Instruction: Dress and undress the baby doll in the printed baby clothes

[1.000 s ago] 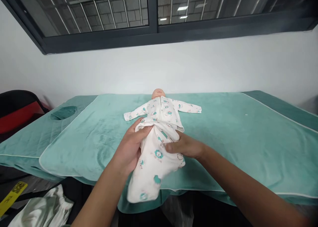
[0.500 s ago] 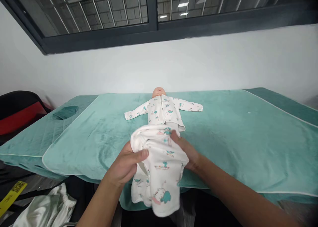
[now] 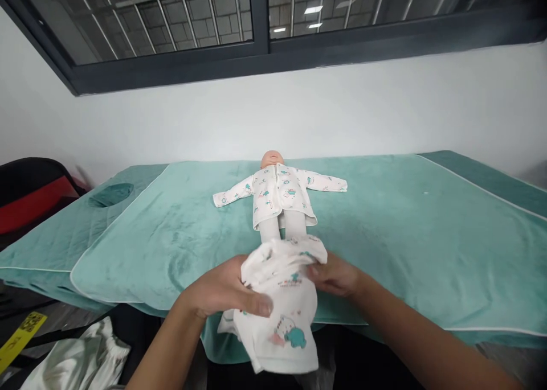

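A baby doll (image 3: 272, 159) lies on its back on the bed, wearing a white printed baby jacket (image 3: 280, 193) with both sleeves spread out. Pale legs (image 3: 294, 224) show below the jacket hem. In front of them, matching printed baby pants (image 3: 286, 316) hang bunched at the top. My left hand (image 3: 233, 290) grips their left side, thumb across the front and fingers behind the cloth. On the other side, my right hand (image 3: 333, 273) pinches the upper edge, its fingertips partly covered by fabric. The lower ends of the doll's legs are hidden behind the pants.
A green velvety cover (image 3: 405, 236) spreads over the bed, with a face hole (image 3: 111, 195) at the left. Crumpled pale cloth (image 3: 81, 356) and a yellow tag (image 3: 21, 341) lie at the lower left. Beside the bed stands a black and red chair (image 3: 34, 196). Behind is a white wall (image 3: 239, 117).
Both hands have lowered the top of the pants and gathered it, uncovering more of the doll's legs. My left hand has shifted down and right along the cloth. The doll lies as before.
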Tool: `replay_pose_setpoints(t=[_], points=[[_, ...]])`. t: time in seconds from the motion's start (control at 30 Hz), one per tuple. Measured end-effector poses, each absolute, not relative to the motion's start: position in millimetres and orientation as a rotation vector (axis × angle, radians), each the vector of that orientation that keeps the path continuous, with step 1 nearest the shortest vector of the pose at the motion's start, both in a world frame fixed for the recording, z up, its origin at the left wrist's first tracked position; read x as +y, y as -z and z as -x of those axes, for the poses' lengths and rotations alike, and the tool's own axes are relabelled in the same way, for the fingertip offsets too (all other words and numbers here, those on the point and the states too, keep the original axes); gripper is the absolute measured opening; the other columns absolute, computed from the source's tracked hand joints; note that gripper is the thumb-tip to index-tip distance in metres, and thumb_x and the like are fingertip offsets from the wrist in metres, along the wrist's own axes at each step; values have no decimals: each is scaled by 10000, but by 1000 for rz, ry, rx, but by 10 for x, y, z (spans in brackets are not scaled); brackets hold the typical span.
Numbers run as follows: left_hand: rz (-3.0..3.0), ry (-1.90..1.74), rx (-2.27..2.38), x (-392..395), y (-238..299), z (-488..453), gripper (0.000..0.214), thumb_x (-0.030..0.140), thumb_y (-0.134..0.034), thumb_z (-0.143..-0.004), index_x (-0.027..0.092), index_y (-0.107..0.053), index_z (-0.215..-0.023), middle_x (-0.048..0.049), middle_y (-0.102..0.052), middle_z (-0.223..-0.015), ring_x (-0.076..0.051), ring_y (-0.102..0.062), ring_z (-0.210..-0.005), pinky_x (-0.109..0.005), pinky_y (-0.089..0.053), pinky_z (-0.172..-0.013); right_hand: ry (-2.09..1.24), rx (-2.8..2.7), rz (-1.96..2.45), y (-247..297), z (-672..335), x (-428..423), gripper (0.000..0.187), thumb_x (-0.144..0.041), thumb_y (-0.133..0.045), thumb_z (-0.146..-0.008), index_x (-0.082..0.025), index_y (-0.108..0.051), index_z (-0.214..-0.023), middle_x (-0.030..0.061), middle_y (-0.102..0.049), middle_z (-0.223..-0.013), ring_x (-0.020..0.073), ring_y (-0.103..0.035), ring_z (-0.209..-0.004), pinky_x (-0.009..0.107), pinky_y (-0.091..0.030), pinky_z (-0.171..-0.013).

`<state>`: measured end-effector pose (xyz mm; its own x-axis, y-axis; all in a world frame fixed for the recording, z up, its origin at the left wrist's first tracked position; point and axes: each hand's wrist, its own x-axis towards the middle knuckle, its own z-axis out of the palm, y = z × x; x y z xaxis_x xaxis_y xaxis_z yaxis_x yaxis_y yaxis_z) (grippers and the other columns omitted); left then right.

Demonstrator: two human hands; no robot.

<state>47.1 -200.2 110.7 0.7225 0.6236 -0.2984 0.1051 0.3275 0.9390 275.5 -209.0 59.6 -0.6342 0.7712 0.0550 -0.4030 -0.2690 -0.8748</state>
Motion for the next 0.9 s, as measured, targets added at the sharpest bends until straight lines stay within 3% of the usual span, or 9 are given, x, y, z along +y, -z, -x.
replay_pose_setpoints(t=[0.13, 0.23, 0.33, 0.57, 0.7, 0.9], points=[[-1323, -370, 720, -2041, -1220, -558, 417, 337, -732, -776, 204, -701, -1171, -95, -732, -1079, -288, -671, -984, -415, -491, -919, -2075, -1144, 479, -548, -2835, -2287, 573, -392, -807, -705, -172, -654, -1211, 109, -703, -1068, 246, -650, -1027, 369, -490, -915], [-1382, -430, 719, -2092, -1226, -721, 361, 340, -651, -844, 231, -694, -1185, -77, -713, -1145, -288, -643, -1063, -407, -462, -965, -2106, -1180, 636, -523, -2923, -2429, 679, -280, -839, -673, -221, -596, -1305, 90, -692, -1132, 237, -641, -1051, 362, -477, -936], [-1423, -466, 766, -2118, -1125, -878, 347, 352, -583, -884, 242, -675, -1200, -62, -702, -1166, -282, -622, -1088, -402, -447, -972, -2047, -1089, 866, -473, -3040, -2539, 635, -272, -812, -716, -262, -593, -1312, 72, -695, -1143, 218, -653, -1021, 347, -484, -922], [-1644, -427, 926, -2038, -908, -1119, 278, 399, -550, -883, 229, -718, -1023, -72, -708, -1077, -314, -609, -1058, -416, -434, -941, -1576, -1283, 1144, -244, -3214, -2539, 398, -360, -697, -816, -197, -673, -1178, 90, -704, -1089, 277, -632, -1016, 448, -462, -946], [-1539, -408, 868, -2016, -916, -1167, 325, 422, -551, -890, 240, -692, -1120, -71, -691, -1157, -317, -589, -1129, -420, -425, -966, -1318, -1379, 1304, -115, -3227, -2479, 244, -367, -673, -821, -207, -688, -1004, 65, -696, -995, 276, -616, -935, 427, -483, -864], [-1298, -376, 705, -1998, -992, -1126, 460, 333, -673, -819, 214, -624, -1261, -92, -672, -1210, -296, -601, -1124, -406, -449, -966, -1389, -1134, 1130, -119, -3193, -2456, 183, -328, -739, -754, -210, -632, -845, 34, -656, -867, 225, -586, -806, 353, -471, -718]])
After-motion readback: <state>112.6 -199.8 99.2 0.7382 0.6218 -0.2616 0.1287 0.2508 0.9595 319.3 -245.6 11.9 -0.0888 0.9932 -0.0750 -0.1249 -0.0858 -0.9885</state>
